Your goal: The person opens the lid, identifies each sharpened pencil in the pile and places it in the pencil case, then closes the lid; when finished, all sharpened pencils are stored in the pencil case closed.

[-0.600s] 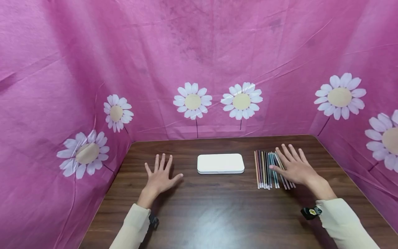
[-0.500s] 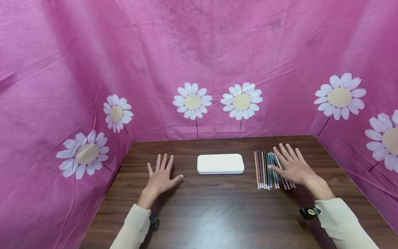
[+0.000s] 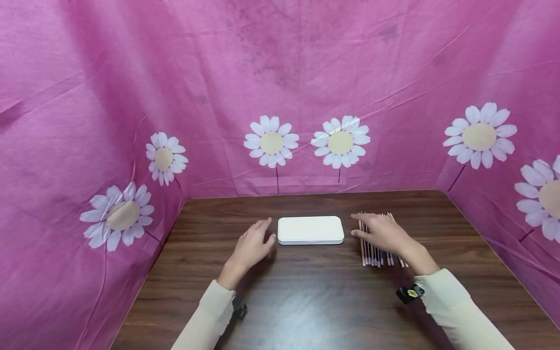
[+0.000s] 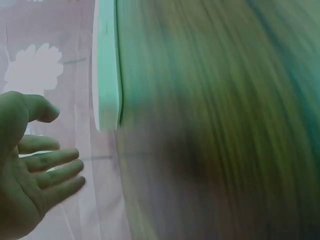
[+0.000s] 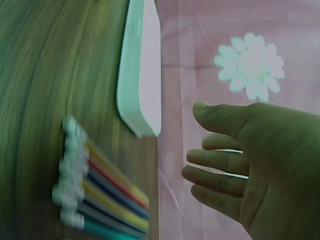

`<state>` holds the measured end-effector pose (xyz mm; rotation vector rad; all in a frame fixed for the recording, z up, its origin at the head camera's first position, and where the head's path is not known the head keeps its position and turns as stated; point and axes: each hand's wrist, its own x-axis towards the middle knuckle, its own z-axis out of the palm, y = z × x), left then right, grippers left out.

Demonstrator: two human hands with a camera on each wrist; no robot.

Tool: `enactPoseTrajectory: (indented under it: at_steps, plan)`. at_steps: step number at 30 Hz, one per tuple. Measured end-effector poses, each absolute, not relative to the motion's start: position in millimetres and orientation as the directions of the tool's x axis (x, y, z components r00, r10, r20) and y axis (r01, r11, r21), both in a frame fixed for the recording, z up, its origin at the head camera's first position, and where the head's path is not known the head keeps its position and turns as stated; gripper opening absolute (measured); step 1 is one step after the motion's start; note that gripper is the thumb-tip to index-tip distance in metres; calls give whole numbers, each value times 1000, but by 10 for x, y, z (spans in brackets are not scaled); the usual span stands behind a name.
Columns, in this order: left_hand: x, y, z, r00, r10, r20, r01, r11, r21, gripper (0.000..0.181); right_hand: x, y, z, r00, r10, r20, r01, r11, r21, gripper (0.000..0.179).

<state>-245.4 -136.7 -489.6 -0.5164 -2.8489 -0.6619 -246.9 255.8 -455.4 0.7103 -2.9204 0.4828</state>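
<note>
A closed white case (image 3: 310, 229), flat with rounded corners, lies on the wooden table in the head view. Just off its left end is my left hand (image 3: 251, 247), fingers loosely extended and holding nothing. My right hand (image 3: 385, 234) hovers over a row of pencils (image 3: 372, 257), its thumb and fingers pointing toward the case's right end, nothing in its grasp. The hand hides much of the pencils; their white eraser ends show below it. In the right wrist view, the pencils (image 5: 115, 195) appear in several colours beside the case (image 5: 137, 70).
The brown wooden table (image 3: 302, 301) has its far edge against a pink curtain (image 3: 218, 97) printed with white daisies. More curtain hangs at the left and right sides. A small black device (image 3: 410, 293) sits at the right wrist.
Both hands have moved inward toward the white case, the left going right and the right going left across the pencils. Their spread fingers have drawn closer together. The case stays put.
</note>
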Motion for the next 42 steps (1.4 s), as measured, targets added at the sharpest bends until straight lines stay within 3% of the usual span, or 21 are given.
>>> enactPoseTrajectory:
  at_steps: [6, 11, 16, 23, 32, 42]
  plan:
    - [-2548, -1156, -4958, -869, 386, 311, 480, 811, 334, 47, -2588, 2214, -4599, -838, -498, 224, -545, 790, -282, 40]
    - [-2618, -1034, -4985, -847, 443, 294, 523, 794, 309, 49, -2678, 2000, -4620, -835, -516, 193, -550, 789, -272, 38]
    - [-2691, -933, -4997, -844, 486, 230, 535, 794, 287, 63, -2760, 1849, -4665, -827, -543, 147, -561, 785, -263, 44]
    - [-2761, -854, -5023, -843, 513, 161, 537, 820, 200, 75, -2899, 1703, -4768, -797, -601, 62, -595, 764, -251, 66]
    - [-2820, -799, -5046, -840, 523, 142, 542, 822, 178, 73, -2971, 1680, -4835, -809, -588, 4, -573, 786, -231, 79]
    - [-2836, -725, -5039, -844, 522, 125, 535, 835, 128, 78, -2950, 1653, -4889, -800, -599, 40, -598, 790, -134, 88]
